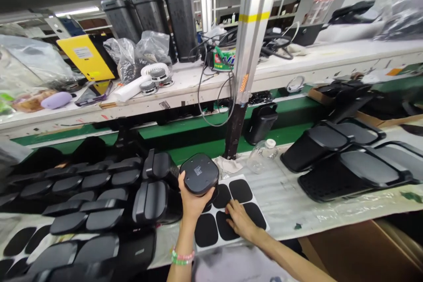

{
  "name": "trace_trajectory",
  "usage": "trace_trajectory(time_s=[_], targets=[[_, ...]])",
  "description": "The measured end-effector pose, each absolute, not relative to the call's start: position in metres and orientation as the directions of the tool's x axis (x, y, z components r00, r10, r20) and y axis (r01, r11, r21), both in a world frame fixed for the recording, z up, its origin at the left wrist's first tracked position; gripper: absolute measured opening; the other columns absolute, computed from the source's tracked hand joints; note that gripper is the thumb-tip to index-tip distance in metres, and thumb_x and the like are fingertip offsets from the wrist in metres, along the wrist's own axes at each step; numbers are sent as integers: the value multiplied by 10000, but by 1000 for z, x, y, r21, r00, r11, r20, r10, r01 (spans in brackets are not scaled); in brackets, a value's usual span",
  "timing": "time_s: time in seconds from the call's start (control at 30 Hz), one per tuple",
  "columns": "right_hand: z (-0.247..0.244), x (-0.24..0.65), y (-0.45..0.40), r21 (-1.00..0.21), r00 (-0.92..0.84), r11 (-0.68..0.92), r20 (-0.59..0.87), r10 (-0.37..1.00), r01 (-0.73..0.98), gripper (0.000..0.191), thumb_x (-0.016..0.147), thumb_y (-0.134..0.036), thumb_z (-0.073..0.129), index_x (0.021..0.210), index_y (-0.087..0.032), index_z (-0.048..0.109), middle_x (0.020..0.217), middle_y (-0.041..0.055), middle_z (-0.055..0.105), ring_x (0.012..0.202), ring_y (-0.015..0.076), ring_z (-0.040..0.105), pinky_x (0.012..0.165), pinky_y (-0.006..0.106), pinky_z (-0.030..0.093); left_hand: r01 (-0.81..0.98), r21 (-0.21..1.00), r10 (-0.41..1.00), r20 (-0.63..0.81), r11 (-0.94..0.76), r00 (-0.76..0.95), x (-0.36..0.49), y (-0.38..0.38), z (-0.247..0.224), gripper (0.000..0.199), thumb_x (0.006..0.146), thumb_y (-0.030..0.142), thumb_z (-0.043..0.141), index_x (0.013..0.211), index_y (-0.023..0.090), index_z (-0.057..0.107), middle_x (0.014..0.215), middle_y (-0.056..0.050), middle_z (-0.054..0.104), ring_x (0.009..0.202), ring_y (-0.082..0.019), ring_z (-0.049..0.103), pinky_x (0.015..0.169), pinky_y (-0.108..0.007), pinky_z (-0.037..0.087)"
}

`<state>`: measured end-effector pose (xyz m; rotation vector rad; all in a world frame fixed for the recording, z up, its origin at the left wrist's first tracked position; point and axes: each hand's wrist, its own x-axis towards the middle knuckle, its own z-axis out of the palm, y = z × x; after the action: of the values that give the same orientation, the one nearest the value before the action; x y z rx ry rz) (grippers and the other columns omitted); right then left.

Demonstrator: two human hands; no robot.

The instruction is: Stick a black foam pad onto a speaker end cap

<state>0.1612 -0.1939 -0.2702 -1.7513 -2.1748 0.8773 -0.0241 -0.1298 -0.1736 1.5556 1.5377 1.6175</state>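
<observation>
A black, rounded-square plastic-looking device [199,174] stood base-up over the near middle of the bench, the left hand [194,198] clamped round its near side, thumb and fingers spread. Its shell looked stiff, probably light enough for one hand, perhaps slippery on smooth faces; the side walls offered the best hold. The base bore pale print, too small to read. Just right, the right hand [238,219] rested bent fingers on a white sheet [220,242] of black, rounded-square, seemingly soft pads [206,230]; whether it pinched one, I could not tell. Far beyond, a green packet [223,59] showed "Vi"; the yellow box [86,57] at far left carried an illegible white label.
</observation>
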Motion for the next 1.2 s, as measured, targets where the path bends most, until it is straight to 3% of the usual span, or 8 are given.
trace_trajectory(time_s=[0.17,0.33,0.67,0.8,0.97,1.07,1.13,1.2], targets=[[-277,164,-193,-650,-367,175,-172,914,740,200,782,-70,489,936,-196,494,946,77,573,901,222,546,833,368,433,415,851,856,449,-322,-256,-26,-132,-175,992,541,437,840,1330,219,279,1326,-141,440,1246,-295,510,1080,-462,402],[-278,162,-195,-672,-446,240,-150,882,700,353,755,-34,459,1061,-209,492,1061,96,576,980,244,534,861,418,399,422,836,846,476,-350,-240,-28,-133,-175,1013,530,446,849,1330,235,265,1328,-138,438,1235,-297,523,1060,-473,423],[-252,205,-231,-772,-493,277,-55,868,572,194,797,-77,447,804,-232,563,884,44,589,877,228,508,805,391,397,422,837,846,475,-349,-242,-31,-131,-176,1036,533,462,853,1356,249,262,1345,-137,427,1252,-305,504,1074,-506,403],[-238,233,-249,-844,-323,153,-25,946,514,138,834,-158,462,756,-232,549,861,49,597,868,229,536,794,384,433,451,818,827,502,-358,-255,-32,-130,-175,1021,534,448,854,1355,246,281,1331,-130,431,1234,-301,512,1060,-498,417],[-205,274,-246,-928,107,-39,1,994,371,128,840,-345,541,777,-245,492,782,18,586,741,203,581,675,330,482,484,772,771,578,-411,-267,-30,-129,-167,986,509,409,873,1323,234,345,1276,-109,471,1183,-286,541,1032,-465,441],[-160,285,-233,-985,383,-169,-167,908,-28,304,718,-431,733,800,-258,497,761,-17,618,727,170,607,623,254,484,486,733,749,627,-475,-214,-24,-138,-159,963,511,392,875,1317,237,371,1262,-106,496,1174,-284,557,1022,-459,452],[-124,280,-223,-941,409,-176,-287,866,-287,382,620,-440,820,750,-249,515,736,-24,638,729,162,623,629,231,497,465,699,744,658,-543,-120,-18,-146,-156,957,510,393,877,1309,239,374,1290,-124,489,1213,-303,543,1022,-471,460],[-92,270,-213,-909,393,-161,-319,862,-385,399,589,-438,848,716,-243,524,724,-24,647,732,167,637,635,233,517,424,681,749,662,-597,-8,-11,-153,-155,958,505,390,881,1297,241,365,1323,-151,470,1245,-327,526,1007,-492,479]])
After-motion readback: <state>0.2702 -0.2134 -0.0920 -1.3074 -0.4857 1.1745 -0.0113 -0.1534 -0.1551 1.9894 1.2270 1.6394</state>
